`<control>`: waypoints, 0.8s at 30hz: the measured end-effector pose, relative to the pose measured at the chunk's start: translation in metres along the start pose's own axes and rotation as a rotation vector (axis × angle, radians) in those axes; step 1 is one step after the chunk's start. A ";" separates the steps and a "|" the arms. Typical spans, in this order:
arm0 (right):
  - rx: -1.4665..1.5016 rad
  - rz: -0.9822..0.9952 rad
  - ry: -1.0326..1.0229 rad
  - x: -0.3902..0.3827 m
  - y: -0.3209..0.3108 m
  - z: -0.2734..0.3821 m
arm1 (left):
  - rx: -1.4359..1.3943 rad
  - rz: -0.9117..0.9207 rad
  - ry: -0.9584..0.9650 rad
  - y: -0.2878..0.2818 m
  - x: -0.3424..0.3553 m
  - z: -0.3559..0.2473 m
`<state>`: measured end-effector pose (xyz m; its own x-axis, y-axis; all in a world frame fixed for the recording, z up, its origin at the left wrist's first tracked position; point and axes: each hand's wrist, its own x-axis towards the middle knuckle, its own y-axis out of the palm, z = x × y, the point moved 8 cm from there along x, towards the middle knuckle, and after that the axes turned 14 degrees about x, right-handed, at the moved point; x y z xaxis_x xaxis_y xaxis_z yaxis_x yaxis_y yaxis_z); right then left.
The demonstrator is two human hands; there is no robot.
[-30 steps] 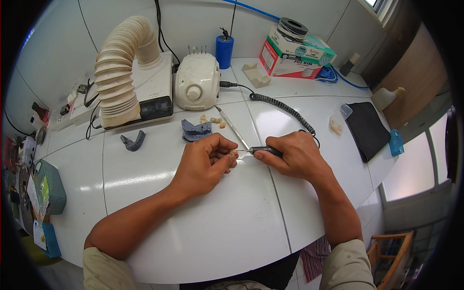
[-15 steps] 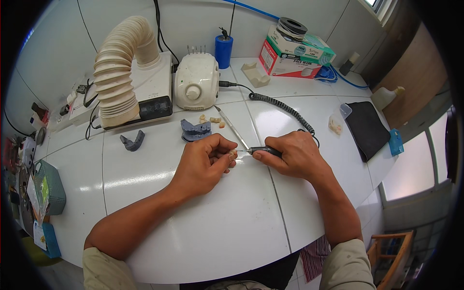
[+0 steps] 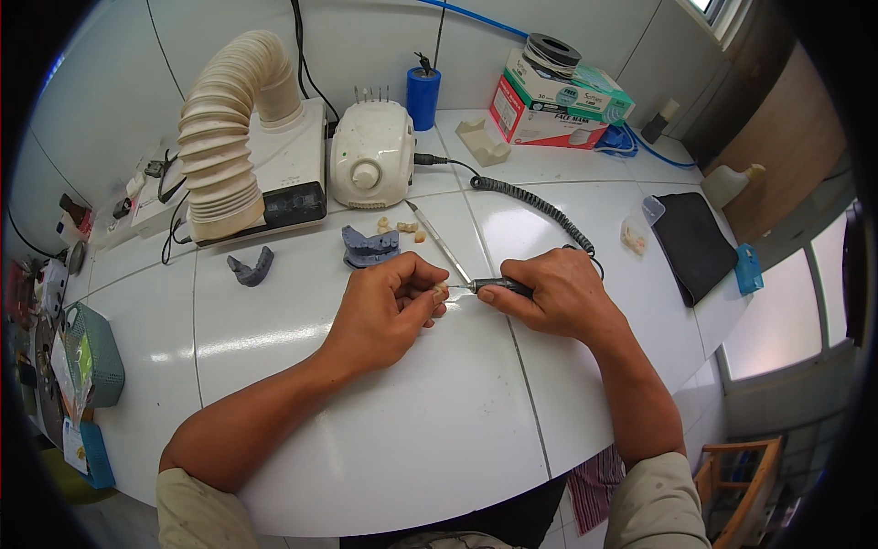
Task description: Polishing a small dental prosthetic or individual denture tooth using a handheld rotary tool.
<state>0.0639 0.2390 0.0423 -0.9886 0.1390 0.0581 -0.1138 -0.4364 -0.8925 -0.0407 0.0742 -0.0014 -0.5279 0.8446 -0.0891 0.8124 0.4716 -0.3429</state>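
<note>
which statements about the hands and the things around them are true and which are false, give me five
1. The right hand holds a dark handpiece. True.
2. The left hand is empty. False: the left hand pinches a small pale piece.
3. A blue cylinder stands left of the stacked boxes. True.
4. The flat black sheet lies left of both hands. False: the flat black sheet lies to their right.
5. The coiled cord is black. True.
</note>
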 end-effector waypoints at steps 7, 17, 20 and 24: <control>0.009 -0.016 -0.004 0.000 0.000 -0.001 | -0.005 -0.003 0.011 0.000 0.001 0.001; 0.009 -0.028 -0.013 -0.001 0.001 0.000 | -0.035 -0.016 -0.009 -0.001 0.001 0.002; 0.010 -0.034 -0.015 -0.001 0.001 -0.001 | -0.040 -0.012 -0.016 0.000 0.001 0.001; -0.024 0.006 0.016 -0.001 -0.001 0.002 | -0.046 -0.020 -0.020 -0.001 0.000 0.001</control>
<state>0.0646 0.2376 0.0444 -0.9875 0.1510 0.0460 -0.1056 -0.4154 -0.9035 -0.0418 0.0735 -0.0018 -0.5483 0.8301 -0.1016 0.8122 0.4995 -0.3015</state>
